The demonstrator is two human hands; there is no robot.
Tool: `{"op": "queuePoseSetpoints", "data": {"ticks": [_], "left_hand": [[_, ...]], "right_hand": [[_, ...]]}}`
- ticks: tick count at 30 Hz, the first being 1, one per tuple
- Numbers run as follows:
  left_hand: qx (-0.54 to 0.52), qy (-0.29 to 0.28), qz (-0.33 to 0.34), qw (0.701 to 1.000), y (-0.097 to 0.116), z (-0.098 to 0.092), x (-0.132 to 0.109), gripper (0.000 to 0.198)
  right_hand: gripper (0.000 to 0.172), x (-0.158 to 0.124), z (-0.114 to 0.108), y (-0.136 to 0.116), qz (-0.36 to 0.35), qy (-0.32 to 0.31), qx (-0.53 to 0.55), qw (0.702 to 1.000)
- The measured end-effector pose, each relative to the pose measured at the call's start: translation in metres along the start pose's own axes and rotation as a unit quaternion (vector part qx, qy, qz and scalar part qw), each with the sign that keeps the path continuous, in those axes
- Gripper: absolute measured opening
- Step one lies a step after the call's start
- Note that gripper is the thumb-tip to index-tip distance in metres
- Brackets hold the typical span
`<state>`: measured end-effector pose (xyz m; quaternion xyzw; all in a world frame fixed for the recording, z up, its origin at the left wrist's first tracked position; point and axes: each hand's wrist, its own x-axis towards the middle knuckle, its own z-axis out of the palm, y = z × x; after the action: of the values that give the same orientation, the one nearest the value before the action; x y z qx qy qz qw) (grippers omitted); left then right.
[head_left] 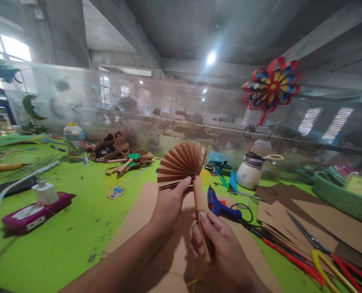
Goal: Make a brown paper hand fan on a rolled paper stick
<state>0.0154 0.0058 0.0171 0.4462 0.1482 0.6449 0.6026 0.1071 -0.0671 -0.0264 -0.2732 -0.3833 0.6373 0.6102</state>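
A pleated brown paper fan (181, 162) is spread in a wide arc above a sheet of brown cardboard (138, 219). My left hand (171, 203) pinches its lower left edge, thumb on top near the point where the folds meet. Rising to that same point is a rolled paper handle (200, 193), which my right hand (213, 236) grips lower down with the thumb lying along it. Whether handle and fan are joined I cannot tell. Just right of the handle lies a blue glue gun (222, 206). Thin yellow strands (199, 278) hang below my right hand.
Scissors (315, 240) lie on brown paper sheets (290, 219) at the right, near a green basket (336, 195) and a white jar (249, 173). At left are a purple power strip (37, 213) and a glass jar (75, 144). A perforated screen (168, 106) borders the table.
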Motion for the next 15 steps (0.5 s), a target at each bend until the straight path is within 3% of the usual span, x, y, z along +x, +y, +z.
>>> {"op": "queuePoseSetpoints", "data": {"ticks": [5,12,15], "left_hand": [[-0.041,0.020,-0.059,0.997,-0.005,0.001,-0.005,0.012],[-0.053,0.037,-0.056,0.996,-0.003,0.012,-0.015,0.017],[-0.011,0.069,-0.124,0.990,-0.003,0.015,-0.021,0.022]], "right_hand": [[0.033,-0.002,0.003,0.006,-0.003,0.006,-0.024,1.000],[0.034,0.001,0.002,0.011,-0.022,0.013,-0.052,0.998],[0.036,0.001,0.003,0.009,-0.041,0.025,-0.089,0.995]]}}
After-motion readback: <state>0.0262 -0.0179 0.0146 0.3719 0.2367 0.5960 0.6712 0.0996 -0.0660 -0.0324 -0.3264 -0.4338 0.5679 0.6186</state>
